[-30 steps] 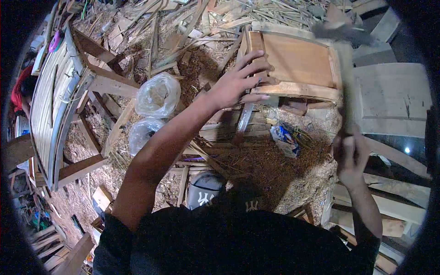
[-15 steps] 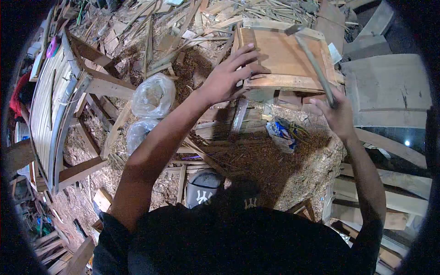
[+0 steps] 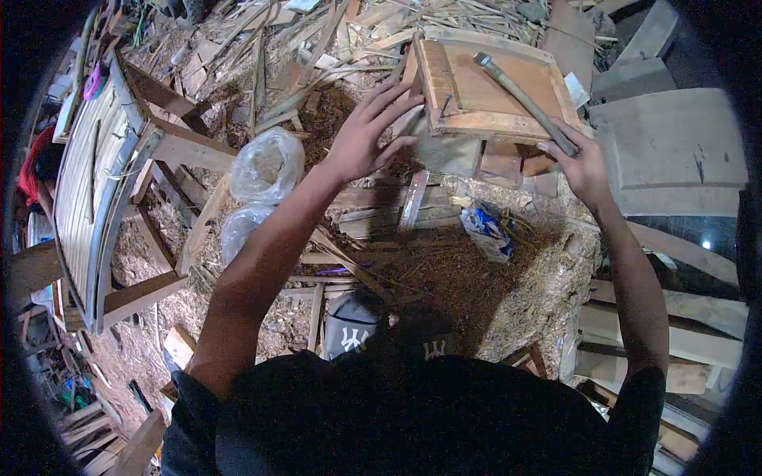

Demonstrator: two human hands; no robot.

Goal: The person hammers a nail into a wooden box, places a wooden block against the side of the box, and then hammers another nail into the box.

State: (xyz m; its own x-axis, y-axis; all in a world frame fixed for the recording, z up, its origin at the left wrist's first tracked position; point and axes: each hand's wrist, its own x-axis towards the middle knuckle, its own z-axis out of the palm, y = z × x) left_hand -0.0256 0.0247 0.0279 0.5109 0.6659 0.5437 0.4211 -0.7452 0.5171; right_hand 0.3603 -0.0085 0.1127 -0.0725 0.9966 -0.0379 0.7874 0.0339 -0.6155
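Observation:
A wooden box-like piece with a framed panel (image 3: 508, 91) on top stands in front of me, raised over the scraps. My right hand (image 3: 586, 163) is wrapped round the lower end of a hammer (image 3: 524, 99), whose handle slants across the panel with the head up and to the left. At the panel's near left corner a nail (image 3: 446, 104) sticks up from the frame. My left hand (image 3: 367, 135) is open at the left side of the piece, fingers spread, the upper fingertips right at its side wall.
Plastic bags (image 3: 267, 166) lie left of centre, and a blue-and-white packet (image 3: 487, 230) sits on the sawdust. A slatted wooden frame (image 3: 99, 190) stands at left. Curved boards (image 3: 671, 155) are stacked at right. Wood offcuts (image 3: 317, 47) cover the ground behind. A person's red clothing (image 3: 36, 166) shows far left.
My left hand has moved left and down from the panel's frame to the side, and the nail is now exposed. The hammer has come down and left, its handle now more slanted.

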